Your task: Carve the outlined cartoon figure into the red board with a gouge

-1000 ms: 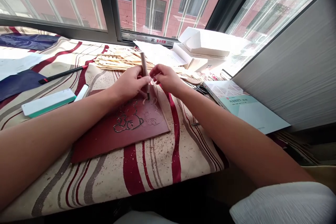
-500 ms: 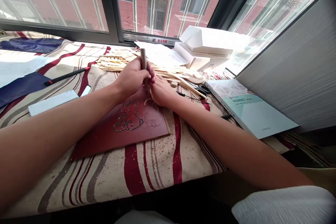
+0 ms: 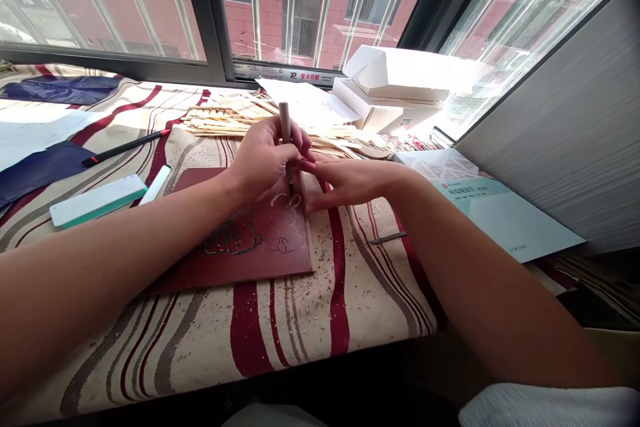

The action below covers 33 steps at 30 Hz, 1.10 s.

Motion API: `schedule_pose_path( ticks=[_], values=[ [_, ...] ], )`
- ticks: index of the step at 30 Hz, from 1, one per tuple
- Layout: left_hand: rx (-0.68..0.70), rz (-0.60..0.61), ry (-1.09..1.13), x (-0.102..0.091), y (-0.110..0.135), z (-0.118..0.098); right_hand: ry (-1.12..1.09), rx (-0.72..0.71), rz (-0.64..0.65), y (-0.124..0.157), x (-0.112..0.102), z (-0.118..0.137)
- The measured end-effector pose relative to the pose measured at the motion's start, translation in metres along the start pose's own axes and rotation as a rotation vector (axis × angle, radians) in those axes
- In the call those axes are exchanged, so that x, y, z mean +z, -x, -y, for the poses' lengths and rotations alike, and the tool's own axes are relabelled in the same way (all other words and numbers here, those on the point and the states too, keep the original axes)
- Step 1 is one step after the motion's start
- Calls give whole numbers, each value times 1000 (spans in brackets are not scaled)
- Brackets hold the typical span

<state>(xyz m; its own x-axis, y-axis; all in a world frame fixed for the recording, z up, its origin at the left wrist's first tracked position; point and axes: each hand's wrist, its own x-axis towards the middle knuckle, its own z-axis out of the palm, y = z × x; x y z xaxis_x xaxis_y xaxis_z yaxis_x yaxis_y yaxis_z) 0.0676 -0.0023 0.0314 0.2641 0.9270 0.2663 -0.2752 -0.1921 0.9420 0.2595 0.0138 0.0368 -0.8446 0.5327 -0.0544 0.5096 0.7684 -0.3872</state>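
My left hand (image 3: 270, 155) is closed round the handle of a carving chisel (image 3: 285, 123), held nearly upright with its metal tip down at the board. The reddish-brown board (image 3: 250, 263) lies flat, with a dark-lined cartoon animal (image 3: 233, 233) cut into it, partly behind my left forearm. Lighter curved lines show near the chisel's tip. My right hand (image 3: 345, 180) is open at the board's right edge. Its fingers stretch towards my left hand, their tips meeting or overlapping it, and its thumb points down along the edge.
A striped cloth (image 3: 295, 320) scattered with shavings covers the table. Thin wood strips (image 3: 220, 121) and a white box (image 3: 395, 113) lie by the window. A book (image 3: 485, 213) is on the right. On the left are a white-and-green box (image 3: 100, 200) and a black-and-red pen (image 3: 125, 148).
My left hand and the chisel have moved right and slightly down. My right hand has shifted right, its fingers now stretched and thumb apart. The board has slid a little left and turned slightly.
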Motion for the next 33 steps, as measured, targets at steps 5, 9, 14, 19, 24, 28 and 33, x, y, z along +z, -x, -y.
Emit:
schedule_pose_path(
  ticks=[5,9,14,19,24,28,33],
  values=[
    [11,-99,19,1,-5,3,28,117,108,1,3,10],
    [2,-103,64,7,-10,3,61,132,106,-5,9,10],
    [36,-114,34,5,-3,2,165,124,54,-12,15,19],
    [12,-99,-21,0,3,-6,192,108,68,-13,16,27],
    [57,-102,9,4,-1,-1,168,133,71,-10,13,30],
    [115,-111,10,7,-3,7,154,135,56,-10,13,32],
    [79,-85,-7,13,-4,5,194,117,72,-11,14,31]
  ],
)
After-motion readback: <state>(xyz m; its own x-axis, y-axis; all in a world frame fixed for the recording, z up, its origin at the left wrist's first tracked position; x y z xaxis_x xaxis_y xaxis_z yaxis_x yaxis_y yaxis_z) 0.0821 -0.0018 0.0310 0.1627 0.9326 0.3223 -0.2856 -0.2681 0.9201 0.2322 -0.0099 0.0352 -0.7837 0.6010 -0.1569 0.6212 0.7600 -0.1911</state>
